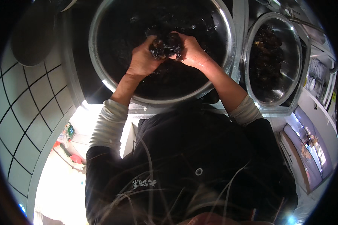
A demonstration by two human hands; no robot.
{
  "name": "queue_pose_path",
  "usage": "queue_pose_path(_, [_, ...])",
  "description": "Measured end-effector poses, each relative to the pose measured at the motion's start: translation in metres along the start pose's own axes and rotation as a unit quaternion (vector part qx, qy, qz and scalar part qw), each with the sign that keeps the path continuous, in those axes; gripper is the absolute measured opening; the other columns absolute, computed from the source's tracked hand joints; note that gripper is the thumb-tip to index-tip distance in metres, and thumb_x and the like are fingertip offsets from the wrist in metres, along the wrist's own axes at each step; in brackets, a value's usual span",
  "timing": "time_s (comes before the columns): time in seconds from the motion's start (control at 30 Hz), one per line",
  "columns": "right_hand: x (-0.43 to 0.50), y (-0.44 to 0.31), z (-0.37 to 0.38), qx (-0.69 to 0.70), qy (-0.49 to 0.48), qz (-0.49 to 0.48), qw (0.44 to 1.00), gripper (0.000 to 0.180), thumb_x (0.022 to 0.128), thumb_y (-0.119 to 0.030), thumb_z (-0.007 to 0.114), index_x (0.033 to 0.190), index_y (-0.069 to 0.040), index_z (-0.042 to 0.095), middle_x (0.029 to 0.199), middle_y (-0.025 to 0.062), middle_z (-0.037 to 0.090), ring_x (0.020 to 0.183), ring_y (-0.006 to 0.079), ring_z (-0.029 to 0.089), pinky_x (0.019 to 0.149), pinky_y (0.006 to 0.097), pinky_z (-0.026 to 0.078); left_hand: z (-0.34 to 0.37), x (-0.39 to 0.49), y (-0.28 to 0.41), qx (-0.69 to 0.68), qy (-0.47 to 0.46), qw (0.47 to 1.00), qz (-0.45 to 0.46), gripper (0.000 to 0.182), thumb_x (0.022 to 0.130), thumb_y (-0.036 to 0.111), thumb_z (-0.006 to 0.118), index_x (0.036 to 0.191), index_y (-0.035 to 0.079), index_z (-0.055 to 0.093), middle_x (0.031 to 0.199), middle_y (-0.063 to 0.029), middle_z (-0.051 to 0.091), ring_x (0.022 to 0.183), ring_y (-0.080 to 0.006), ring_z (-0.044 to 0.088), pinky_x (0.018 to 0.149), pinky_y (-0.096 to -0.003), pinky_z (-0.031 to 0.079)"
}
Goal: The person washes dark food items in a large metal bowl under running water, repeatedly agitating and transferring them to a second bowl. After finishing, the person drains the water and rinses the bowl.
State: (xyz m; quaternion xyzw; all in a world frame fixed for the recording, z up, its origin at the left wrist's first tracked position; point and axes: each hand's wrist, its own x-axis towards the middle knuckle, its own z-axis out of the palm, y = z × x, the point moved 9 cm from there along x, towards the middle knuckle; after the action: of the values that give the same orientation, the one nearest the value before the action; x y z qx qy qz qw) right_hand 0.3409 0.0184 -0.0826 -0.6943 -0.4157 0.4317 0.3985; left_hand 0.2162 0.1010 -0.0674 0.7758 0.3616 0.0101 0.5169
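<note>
Both hands are over a large round metal basin (pixel 121 96) holding dark liquid with dark glistening pieces in it. My left hand (pixel 144 57) grips a dark, wet, ruffled piece of food (pixel 157 50), its thumb on top. Close beside it, my right hand (pixel 189 50) is closed on another dark wet piece (pixel 174 45). The two pieces meet between the hands; whether they are joined I cannot tell. They look like wood ear fungus, though the dim light leaves this unsure. The fingertips are partly hidden under the pieces.
A second metal basin (pixel 291 91) with dark brown pieces (pixel 267 59) stands in the sink at the right, below a metal faucet (pixel 307 24). White dishes (pixel 317 76) stand in a rack farther right. A tiled wall (pixel 28 98) borders the left side.
</note>
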Motion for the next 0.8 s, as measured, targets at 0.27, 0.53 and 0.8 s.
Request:
queue_pose_path(0.27, [-0.011,-0.018,-0.036,-0.277,-0.057,0.036,0.958,0.08,0.075,0.0,0.077,0.145,-0.028,0.052,0.144,0.0139,0.055,0.133,0.0369,0.054,0.109,0.0462,0.051,-0.038,-0.014,0.008,0.189,-0.013,0.978,0.089,0.062,0.078,0.011,0.083,0.137,0.013,0.063,0.139,-0.02,0.059,0.131,-0.0381,0.057,0.109,-0.0452,0.049])
queue_pose_path(0.53, [-0.043,0.002,0.014,-0.398,-0.188,0.078,0.894,0.122,0.054,-0.026,0.1,0.159,-0.028,0.038,0.158,0.019,0.037,0.14,0.0476,0.04,0.106,0.0588,0.05,0.027,-0.054,-0.015,0.331,-0.175,0.927,-0.024,0.124,0.063,0.041,0.095,0.164,0.017,0.026,0.147,-0.0327,0.044,0.134,-0.054,0.045,0.117,-0.0518,0.042])
queue_pose_path(0.8, [-0.015,0.035,0.039,-0.18,-0.097,0.115,0.972,0.088,0.069,-0.007,0.083,0.149,-0.01,0.048,0.142,0.0253,0.054,0.109,0.042,0.067,0.097,0.043,0.057,0.044,-0.021,-0.052,0.051,-0.082,0.987,-0.127,0.086,0.072,0.0,0.077,0.15,0.009,0.044,0.14,-0.0219,0.057,0.134,-0.0363,0.055,0.113,-0.04,0.047])
